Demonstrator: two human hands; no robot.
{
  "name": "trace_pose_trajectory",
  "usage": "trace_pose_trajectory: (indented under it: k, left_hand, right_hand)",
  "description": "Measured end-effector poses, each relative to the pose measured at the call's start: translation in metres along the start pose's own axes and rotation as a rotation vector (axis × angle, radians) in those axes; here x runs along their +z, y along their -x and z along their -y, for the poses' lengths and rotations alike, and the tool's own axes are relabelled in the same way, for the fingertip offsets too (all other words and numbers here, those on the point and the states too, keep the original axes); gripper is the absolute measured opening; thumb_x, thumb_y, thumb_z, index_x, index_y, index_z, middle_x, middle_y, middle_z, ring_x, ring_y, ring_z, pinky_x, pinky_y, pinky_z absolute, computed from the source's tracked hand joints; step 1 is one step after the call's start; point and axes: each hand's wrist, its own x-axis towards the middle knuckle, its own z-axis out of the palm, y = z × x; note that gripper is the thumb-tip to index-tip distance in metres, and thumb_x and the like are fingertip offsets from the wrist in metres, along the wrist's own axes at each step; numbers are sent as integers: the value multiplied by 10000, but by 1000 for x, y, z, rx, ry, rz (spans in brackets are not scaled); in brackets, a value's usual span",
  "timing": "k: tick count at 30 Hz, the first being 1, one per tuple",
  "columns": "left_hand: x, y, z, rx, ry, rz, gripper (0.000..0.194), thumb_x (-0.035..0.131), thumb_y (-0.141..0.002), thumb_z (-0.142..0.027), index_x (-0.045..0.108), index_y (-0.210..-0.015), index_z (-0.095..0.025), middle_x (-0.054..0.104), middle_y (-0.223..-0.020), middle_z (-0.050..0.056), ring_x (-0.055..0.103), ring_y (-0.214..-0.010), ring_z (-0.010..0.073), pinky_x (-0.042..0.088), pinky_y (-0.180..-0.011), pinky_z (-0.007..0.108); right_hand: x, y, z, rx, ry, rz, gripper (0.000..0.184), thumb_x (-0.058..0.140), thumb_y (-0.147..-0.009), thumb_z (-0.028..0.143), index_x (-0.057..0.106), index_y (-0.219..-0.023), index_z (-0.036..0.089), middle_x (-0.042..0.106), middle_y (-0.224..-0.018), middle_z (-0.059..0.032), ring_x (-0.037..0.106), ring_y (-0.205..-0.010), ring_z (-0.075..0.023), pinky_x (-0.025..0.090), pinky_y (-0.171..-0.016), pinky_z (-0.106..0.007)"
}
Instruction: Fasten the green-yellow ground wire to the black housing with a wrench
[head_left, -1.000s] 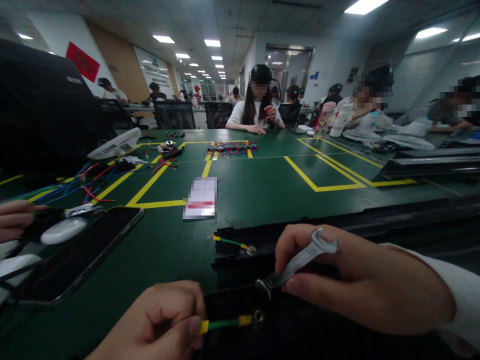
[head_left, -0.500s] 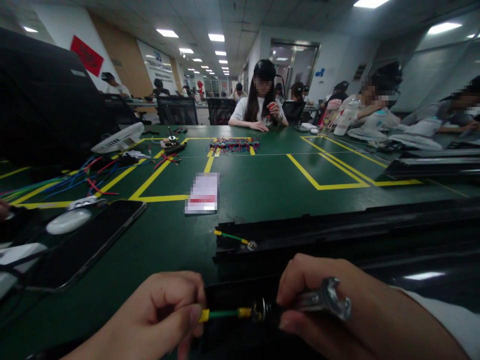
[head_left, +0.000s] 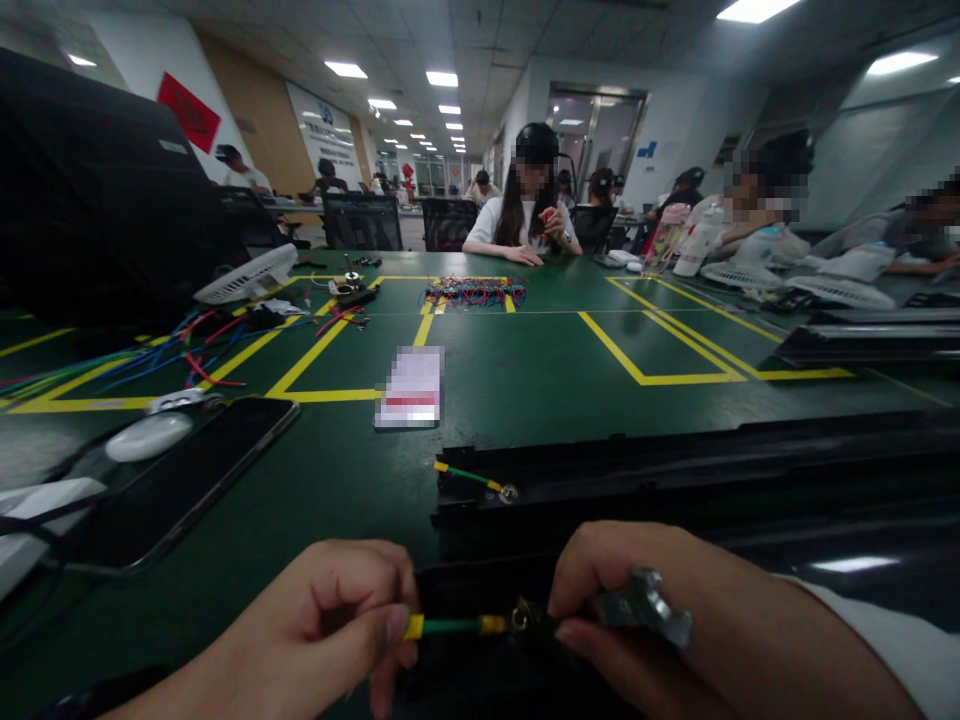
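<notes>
On the green table [head_left: 525, 400], the left hand [head_left: 330, 630] pinched the wire [head_left: 450, 627]. At three o'clock, the right hand [head_left: 675, 620] gripped the wrench [head_left: 637, 605]; it might slip off the nut [head_left: 519, 617].

Colours on the green surface [head_left: 525, 380]

Yellow lines [head_left: 637, 372] are marked across it; a green wire [head_left: 450, 627] with yellow ends and a silver wrench [head_left: 637, 605] are seen.

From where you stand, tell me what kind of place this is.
Probably an assembly workshop: a long green table taped into yellow bays, bundles of coloured wires, and a wrench in the right hand.
</notes>
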Motion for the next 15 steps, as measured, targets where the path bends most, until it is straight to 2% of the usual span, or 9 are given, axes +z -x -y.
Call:
trace_pose_trajectory:
  k: [4, 9, 15]
  left_hand:
    - [0, -2, -3, -7, -42, -39, 410, 534, -980, -313, 694, -622, -193, 654, -723, -5, 614, -650, 136, 473, -608, 218]
    - [-5, -8, -8, -31, -86, -47, 336, 548, -944, -297, 697, -659, -200, 654, -733, -9, 595, -683, 151, 461, -654, 229]
    - [-8, -10, -10, -11, -75, -51, 330, 526, -942, -278, 658, -651, -196, 635, -755, -10, 581, -678, 150, 453, -645, 230]
  right_hand:
    - [-10, -7, 1, 2, -7, 111, 176, 671, -823, 62, 703, -870, 229, 768, -762, 28, 679, -600, -153, 473, -529, -222]
    - [-19, -15, -5, -112, -48, 156, 151, 635, -887, 109, 688, -975, 220, 767, -902, 0, 700, -755, -176, 503, -650, -252]
    - [-23, -21, -6, -154, -83, 220, 195, 598, -899, 31, 700, -971, 181, 738, -955, -25, 678, -832, -161, 508, -721, -226]
